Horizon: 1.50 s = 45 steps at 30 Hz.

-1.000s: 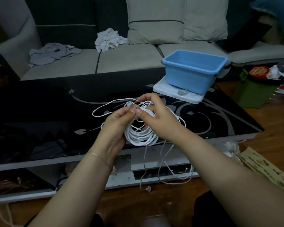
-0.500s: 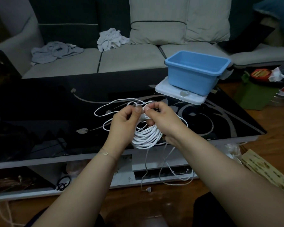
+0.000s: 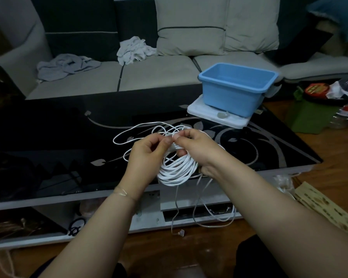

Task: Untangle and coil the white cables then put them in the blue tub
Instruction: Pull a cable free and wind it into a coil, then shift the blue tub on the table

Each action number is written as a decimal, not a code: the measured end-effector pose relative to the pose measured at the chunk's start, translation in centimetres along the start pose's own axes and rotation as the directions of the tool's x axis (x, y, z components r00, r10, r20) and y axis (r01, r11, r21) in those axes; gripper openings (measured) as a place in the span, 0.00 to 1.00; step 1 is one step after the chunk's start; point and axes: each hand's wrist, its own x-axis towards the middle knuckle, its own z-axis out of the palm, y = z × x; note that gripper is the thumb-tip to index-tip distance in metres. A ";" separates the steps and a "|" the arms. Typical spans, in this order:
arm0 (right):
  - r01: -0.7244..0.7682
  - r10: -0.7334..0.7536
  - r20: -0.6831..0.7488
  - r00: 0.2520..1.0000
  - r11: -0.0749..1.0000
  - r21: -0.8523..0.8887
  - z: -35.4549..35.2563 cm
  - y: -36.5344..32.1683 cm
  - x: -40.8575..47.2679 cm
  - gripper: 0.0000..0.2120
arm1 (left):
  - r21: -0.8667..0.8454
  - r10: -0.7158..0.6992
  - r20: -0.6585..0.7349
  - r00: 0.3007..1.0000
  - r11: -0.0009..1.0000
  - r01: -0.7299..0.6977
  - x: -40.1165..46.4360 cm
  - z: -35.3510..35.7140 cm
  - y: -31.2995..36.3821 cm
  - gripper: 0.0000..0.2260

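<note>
Since a second ago the two hands have shifted slightly right and their fingertips have closed together at the top of the bundle. The left hand [image 3: 149, 155] pinches a strand there, and the right hand [image 3: 197, 151] curls round the thin white cables [image 3: 177, 169], which hang as a partly wound coil between the hands above the front edge of the glossy black glass table [image 3: 58, 141]. Coiling looks about half done: loose loops lie on the glass beyond the hands, and tails dangle toward the floor, one ending in a small plug. The rectangular blue plastic tub [image 3: 229, 97], well apart at the far right, appears empty. How many cables there are is hard to tell, and the dim light hides any knots.
</note>
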 end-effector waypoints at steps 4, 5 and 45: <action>-0.011 0.011 0.010 1.000 1.000 0.019 -0.5 0.0 0.0 0.03 | -0.056 -0.054 0.007 0.998 0.997 0.055 -0.4 0.0 0.9 0.20; -0.005 0.005 0.002 1.000 1.000 0.010 -0.5 0.0 -0.1 0.03 | -0.072 -0.067 0.004 0.998 0.995 0.068 -0.4 0.0 0.9 0.19; 0.098 -0.096 0.021 0.995 0.940 -0.327 -7.4 -0.5 1.5 0.09 | 0.863 0.237 0.349 0.906 0.295 -0.410 4.4 5.3 3.2 0.16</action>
